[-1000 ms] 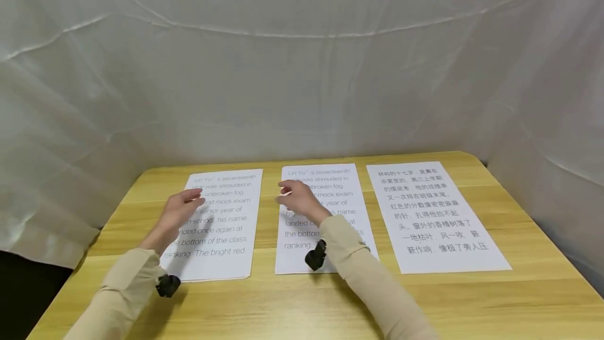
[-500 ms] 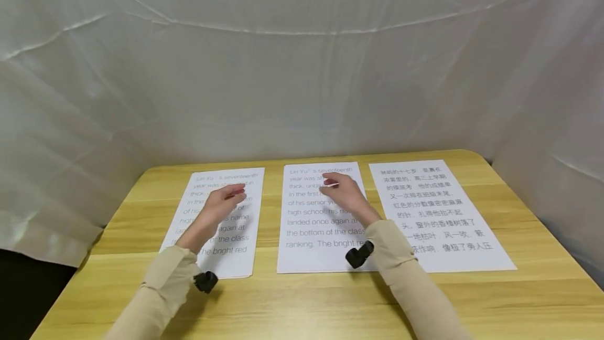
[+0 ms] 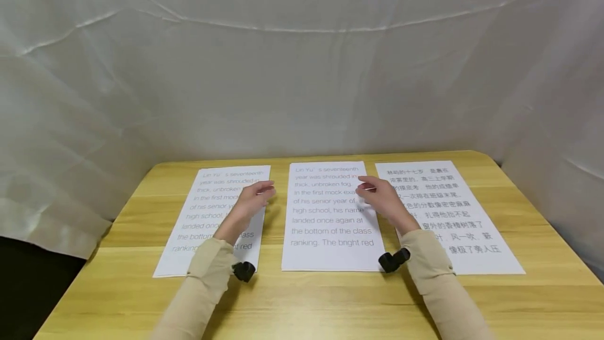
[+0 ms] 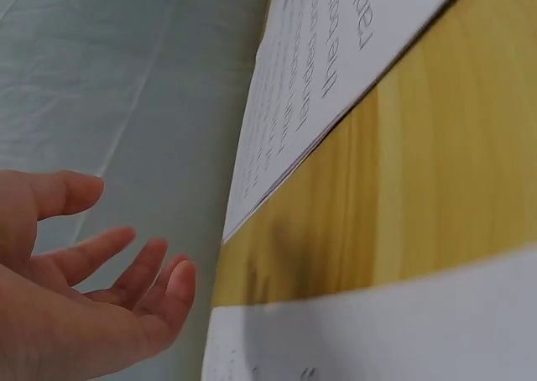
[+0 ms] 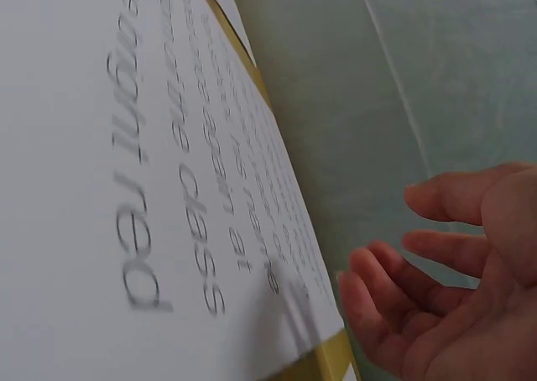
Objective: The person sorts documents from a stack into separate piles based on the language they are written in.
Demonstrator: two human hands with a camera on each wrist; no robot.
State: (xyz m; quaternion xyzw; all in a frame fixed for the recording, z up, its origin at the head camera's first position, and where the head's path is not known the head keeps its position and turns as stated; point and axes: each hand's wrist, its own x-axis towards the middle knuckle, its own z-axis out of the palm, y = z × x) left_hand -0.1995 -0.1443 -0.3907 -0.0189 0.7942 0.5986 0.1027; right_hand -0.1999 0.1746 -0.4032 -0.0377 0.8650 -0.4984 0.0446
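Three printed stacks or sheets of paper lie side by side on the table. My left hand (image 3: 248,204) hovers over the right side of the left paper stack (image 3: 165,264), its fingers loosely bent around nothing. Above the gap between the middle paper stack (image 3: 330,256) and the right sheet (image 3: 491,264) is my right hand (image 3: 386,201), also holding nothing. English text covers the left and middle papers; Chinese text is on the right one. In the left wrist view the fingers (image 4: 101,251) are spread apart, clear of the paper. Relaxed fingers (image 5: 449,251) show in the right wrist view too.
The wooden table (image 3: 311,308) has rounded far corners. A pale cloth curtain (image 3: 302,83) hangs behind it and at both sides. Black wrist cameras (image 3: 244,272) sit on the beige sleeves. A dark area (image 3: 33,282) lies beyond the table's left edge.
Both hands have moved to the right above the papers, the left from the middle of the left stack, the right from the middle stack's left side. The papers stay put on the table.
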